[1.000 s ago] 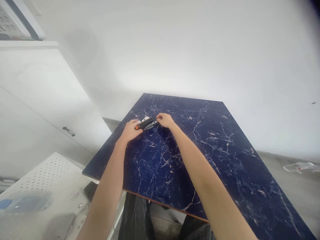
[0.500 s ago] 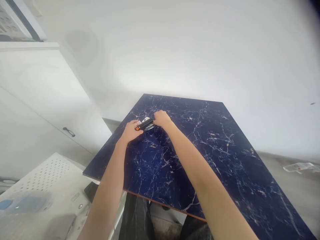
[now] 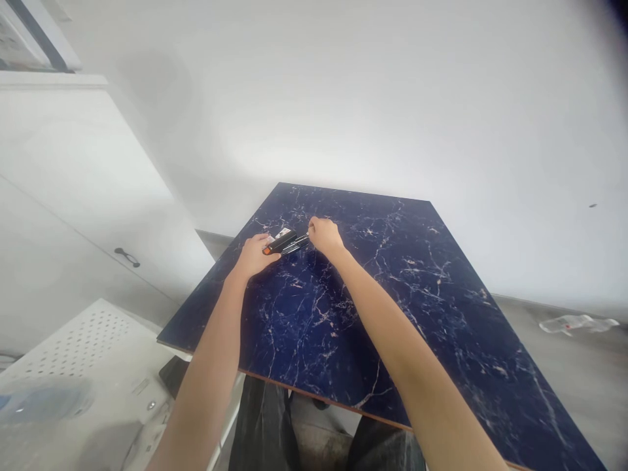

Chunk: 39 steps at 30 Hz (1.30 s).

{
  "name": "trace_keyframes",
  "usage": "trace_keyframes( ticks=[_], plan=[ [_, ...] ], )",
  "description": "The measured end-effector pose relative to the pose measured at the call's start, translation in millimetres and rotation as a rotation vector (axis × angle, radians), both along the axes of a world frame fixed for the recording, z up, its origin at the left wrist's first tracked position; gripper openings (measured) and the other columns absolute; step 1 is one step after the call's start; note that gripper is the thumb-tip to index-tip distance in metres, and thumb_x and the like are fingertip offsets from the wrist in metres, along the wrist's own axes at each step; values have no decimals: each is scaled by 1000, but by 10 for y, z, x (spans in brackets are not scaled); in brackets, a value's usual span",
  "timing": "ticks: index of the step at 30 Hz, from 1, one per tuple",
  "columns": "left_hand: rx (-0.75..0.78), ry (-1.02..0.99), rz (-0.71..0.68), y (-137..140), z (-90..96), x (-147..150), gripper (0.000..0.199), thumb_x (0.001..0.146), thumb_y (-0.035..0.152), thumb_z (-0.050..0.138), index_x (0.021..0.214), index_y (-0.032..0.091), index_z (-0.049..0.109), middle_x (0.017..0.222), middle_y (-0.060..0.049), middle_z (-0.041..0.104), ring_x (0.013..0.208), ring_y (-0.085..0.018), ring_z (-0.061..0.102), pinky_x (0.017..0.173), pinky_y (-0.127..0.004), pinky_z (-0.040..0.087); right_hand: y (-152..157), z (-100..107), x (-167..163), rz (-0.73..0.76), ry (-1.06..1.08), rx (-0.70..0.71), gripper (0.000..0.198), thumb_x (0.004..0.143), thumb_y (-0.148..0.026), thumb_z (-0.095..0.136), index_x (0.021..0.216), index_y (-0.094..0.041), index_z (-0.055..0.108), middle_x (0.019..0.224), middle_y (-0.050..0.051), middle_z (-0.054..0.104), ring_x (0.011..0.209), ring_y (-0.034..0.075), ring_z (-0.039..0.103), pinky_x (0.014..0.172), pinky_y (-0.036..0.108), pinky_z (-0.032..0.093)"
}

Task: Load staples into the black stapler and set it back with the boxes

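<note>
On the blue marbled table (image 3: 314, 307), my left hand (image 3: 254, 255) is closed around the near end of a small black case with an orange end (image 3: 282, 241). A white printed piece (image 3: 283, 232) shows just behind the case. My right hand (image 3: 326, 235) is closed in a pinch to the right of it. A thin, shiny dark strip (image 3: 298, 243) runs from the case to my right fingertips. What kind of strip it is cannot be made out.
At left stands a white cabinet with a dark handle (image 3: 127, 257). A white perforated surface (image 3: 93, 340) at lower left carries a clear plastic bottle (image 3: 46, 399). Clear plastic packaging (image 3: 579, 324) lies on the floor at right. A white wall (image 3: 367, 98) rises behind the table.
My right hand has moved slightly right, away from the black case, and more of the shiny strip shows between them. My left hand keeps its hold on the case.
</note>
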<state>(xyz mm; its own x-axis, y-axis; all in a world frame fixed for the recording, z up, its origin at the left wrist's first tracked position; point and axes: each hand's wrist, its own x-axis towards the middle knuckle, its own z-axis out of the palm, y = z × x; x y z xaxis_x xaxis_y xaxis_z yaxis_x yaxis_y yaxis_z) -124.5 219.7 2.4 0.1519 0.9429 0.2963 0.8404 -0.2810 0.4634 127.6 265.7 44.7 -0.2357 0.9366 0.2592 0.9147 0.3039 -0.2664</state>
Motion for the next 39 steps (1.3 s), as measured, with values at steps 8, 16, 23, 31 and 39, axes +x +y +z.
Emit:
trace_keyframes(
  ticks=[8, 16, 23, 31, 39],
  plan=[
    [38, 91, 64, -10, 6, 90, 32, 79, 44, 76, 103, 24, 76, 141, -11, 62, 127, -36, 58, 114, -52, 43, -440, -275, -228, -2, 266, -243, 26, 93, -20, 51, 96, -26, 76, 102, 3, 79, 99, 23, 72, 90, 30, 52],
    [-31, -34, 34, -38, 50, -3, 39, 84, 45, 68, 119, 27, 72, 141, -10, 60, 136, -32, 52, 118, -49, 38, -438, -294, -287, -4, 363, -251, 24, 93, -23, 56, 109, -26, 72, 107, 0, 79, 105, 20, 72, 95, 28, 52],
    [-17, -17, -76, -67, 120, 59, 29, 83, 42, 69, 104, 24, 73, 121, -9, 70, 123, -31, 59, 111, -47, 45, -447, -216, -446, -117, 506, -329, 52, 97, -42, 52, 143, -19, 51, 131, 11, 70, 120, 24, 67, 102, 33, 51],
    [-137, -118, -151, -107, 166, -67, 39, 73, 43, 78, 107, 26, 76, 136, -5, 66, 128, -32, 60, 113, -44, 46, -102, -264, -307, -138, 505, -300, 55, 95, -20, 45, 149, -14, 48, 149, 11, 60, 139, 21, 55, 117, 32, 40],
    [-130, -135, -94, -130, 177, -25, 30, 71, 39, 80, 98, 28, 80, 134, -4, 68, 122, -31, 64, 110, -42, 49, -294, -308, -451, -47, 544, -301, 52, 86, -14, 52, 137, -21, 59, 133, 4, 72, 127, 20, 65, 110, 31, 47]
  ],
)
